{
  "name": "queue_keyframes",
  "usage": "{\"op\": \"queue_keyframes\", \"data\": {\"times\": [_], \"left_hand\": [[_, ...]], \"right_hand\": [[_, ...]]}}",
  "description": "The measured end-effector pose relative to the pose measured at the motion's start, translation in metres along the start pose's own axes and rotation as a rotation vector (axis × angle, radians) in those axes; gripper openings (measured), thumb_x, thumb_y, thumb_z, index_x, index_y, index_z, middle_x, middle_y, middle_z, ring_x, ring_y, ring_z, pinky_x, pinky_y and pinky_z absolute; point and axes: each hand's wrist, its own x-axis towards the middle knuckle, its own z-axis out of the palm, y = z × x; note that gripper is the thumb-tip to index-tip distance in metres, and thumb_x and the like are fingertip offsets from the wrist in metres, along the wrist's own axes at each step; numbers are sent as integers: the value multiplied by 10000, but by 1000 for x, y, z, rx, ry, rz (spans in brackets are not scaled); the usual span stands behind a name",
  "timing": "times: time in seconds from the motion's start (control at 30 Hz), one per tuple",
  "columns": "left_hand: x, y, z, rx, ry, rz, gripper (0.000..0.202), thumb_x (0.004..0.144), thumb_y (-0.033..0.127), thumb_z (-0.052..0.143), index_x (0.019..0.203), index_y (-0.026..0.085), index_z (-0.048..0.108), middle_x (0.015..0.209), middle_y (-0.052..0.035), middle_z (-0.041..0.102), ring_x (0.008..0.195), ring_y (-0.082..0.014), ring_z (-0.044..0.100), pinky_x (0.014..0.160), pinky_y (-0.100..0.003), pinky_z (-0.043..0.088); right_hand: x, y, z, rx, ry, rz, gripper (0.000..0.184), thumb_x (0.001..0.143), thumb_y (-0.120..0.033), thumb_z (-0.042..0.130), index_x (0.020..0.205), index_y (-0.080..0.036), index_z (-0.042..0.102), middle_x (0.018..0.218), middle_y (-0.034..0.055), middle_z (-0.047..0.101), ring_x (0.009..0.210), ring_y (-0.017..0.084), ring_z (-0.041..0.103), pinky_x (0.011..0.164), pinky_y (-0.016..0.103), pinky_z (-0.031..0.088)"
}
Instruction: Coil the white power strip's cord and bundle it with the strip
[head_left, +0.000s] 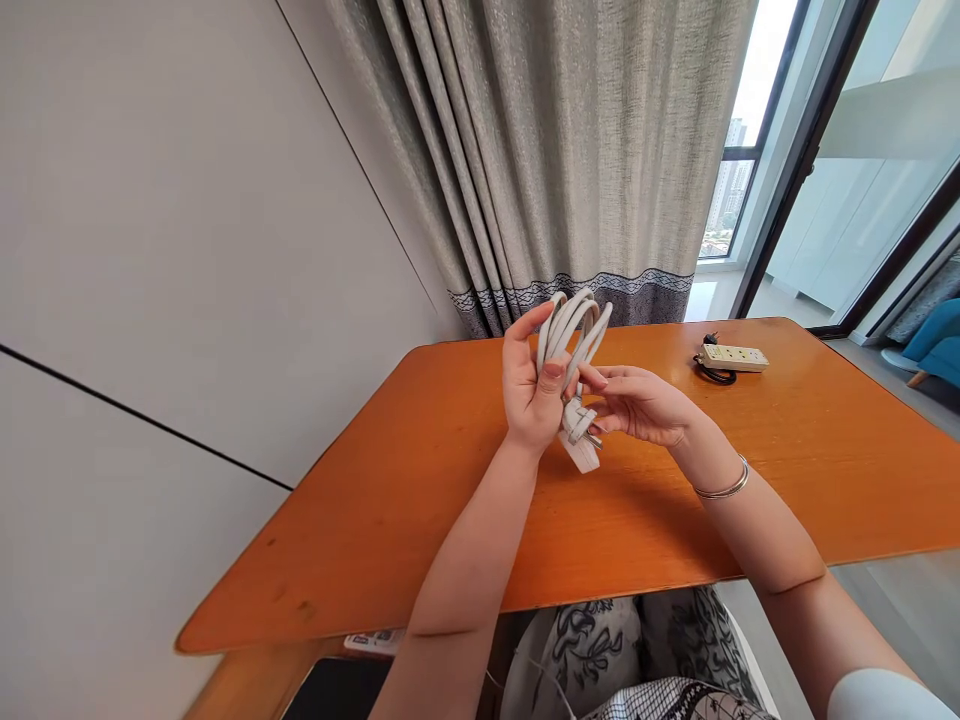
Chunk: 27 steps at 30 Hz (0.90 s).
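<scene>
A white power cord (574, 325), wound into several loops, is held up above the wooden table. My left hand (531, 395) is closed around the coil from the left, thumb across its front. At the lower end hangs a white plug (577, 420) with metal prongs, and below it is a pale flat piece (583, 456) that I cannot make out clearly. From the right, my right hand (641, 403) has its fingers bent and pinched at the cord just above the plug. Part of its fingertips is hidden behind the cord.
The orange-brown wooden table (390, 500) spans the view. A white power strip (735, 357) with a black cord lies at its far right. Behind the table hangs a grey curtain (600, 150); a white wall (187, 200) borders the left. Below the front edge is an open drawer (255, 680).
</scene>
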Motion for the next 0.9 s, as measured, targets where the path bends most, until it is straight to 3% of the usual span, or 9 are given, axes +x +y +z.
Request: {"op": "queue_keyframes", "data": {"times": [0.13,0.27,0.47,0.63,0.73,0.8,0.9], "left_hand": [[-2,9,3,-78,141,-176,445,798,510,773,1155,282,638,504,59,434,661,-214,708,506,-237,490],[-3,12,7,-180,248,-288,362,825,397,771,1142,278,643,507,59,467,643,-193,706,496,-205,475],[-9,11,8,-117,190,-292,321,853,373,738,1139,274,632,493,75,464,532,-167,641,493,-229,480],[-10,11,14,-136,242,-245,225,884,359,711,1085,281,648,474,77,449,434,-121,554,460,-214,427],[-4,13,17,-169,292,-246,188,912,396,673,1059,281,654,433,87,420,358,-98,467,406,-201,365],[3,16,17,-218,332,-299,163,951,401,617,1033,266,655,414,94,393,322,-81,401,378,-186,324],[10,21,18,-337,360,-548,250,1029,369,474,963,221,663,402,103,315,296,-55,313,365,-157,279]], "right_hand": [[2,2,7,112,68,12,38,873,-140,573,902,-164,565,921,22,636,709,75,644,616,150,603],[1,3,13,160,130,25,84,961,-172,459,985,-187,538,844,4,588,671,91,619,578,174,593],[0,7,9,26,65,0,82,880,-229,610,883,-168,556,777,-7,544,626,84,538,556,180,538],[-1,6,5,-354,112,-96,227,807,-359,712,854,-165,605,825,6,566,682,94,509,555,191,464],[-1,1,0,-569,240,-211,354,773,-383,747,1035,-178,626,1014,48,618,878,142,566,743,259,509],[0,-2,-6,-579,399,-299,530,751,-412,758,1208,-206,585,1218,79,597,1043,174,567,891,313,501],[1,-6,-18,-456,623,-395,677,748,-452,753,1346,-260,501,1373,73,535,1154,186,560,955,332,486]]}}
